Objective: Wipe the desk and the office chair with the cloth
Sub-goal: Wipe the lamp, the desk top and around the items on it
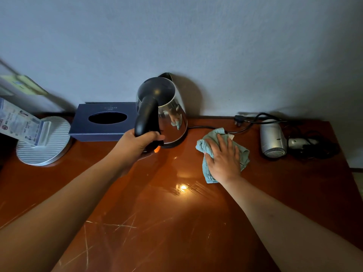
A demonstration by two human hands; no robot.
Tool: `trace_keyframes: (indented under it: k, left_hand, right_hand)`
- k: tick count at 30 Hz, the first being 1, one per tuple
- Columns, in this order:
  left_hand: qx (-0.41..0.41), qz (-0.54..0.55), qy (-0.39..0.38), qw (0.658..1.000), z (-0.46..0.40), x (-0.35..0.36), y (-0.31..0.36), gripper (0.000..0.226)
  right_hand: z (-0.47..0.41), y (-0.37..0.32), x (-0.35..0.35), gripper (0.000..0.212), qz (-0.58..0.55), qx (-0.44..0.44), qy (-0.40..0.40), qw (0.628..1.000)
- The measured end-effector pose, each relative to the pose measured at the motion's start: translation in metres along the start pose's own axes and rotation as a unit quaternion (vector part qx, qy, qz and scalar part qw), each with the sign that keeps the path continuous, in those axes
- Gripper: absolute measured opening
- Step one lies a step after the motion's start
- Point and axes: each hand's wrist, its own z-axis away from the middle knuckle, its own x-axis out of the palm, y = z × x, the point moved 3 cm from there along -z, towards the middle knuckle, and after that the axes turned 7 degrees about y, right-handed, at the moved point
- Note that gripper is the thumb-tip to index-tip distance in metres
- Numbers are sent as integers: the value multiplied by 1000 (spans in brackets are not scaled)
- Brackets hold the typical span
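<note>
A glossy reddish-brown desk (167,213) fills the lower part of the view, with scratches near its front. My right hand (224,156) lies flat, fingers spread, pressing a crumpled pale green cloth (208,148) onto the desk right of centre. My left hand (137,143) is wrapped around the black handle of a steel electric kettle (169,108), which stands near the wall on its base. The office chair is not in view.
A dark blue tissue box (102,122) sits left of the kettle, with a round ribbed silver stand (44,142) holding a card at far left. A silver hair dryer (273,138) with black cords and a plug (238,119) lies at back right. The wall is directly behind.
</note>
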Motion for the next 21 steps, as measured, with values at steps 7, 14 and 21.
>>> trace_keyframes:
  k: [7, 14, 21]
  left_hand:
    - [0, -279, 46, 959, 7, -12, 10, 88]
    - [-192, -472, -179, 841, 45, 41, 13, 59]
    - [6, -330, -143, 933, 16, 137, 16, 36]
  right_hand:
    - [2, 11, -4, 56, 18, -30, -33, 999]
    - [9, 12, -14, 55, 22, -33, -76, 996]
    - [24, 33, -18, 63, 37, -108, -65, 991]
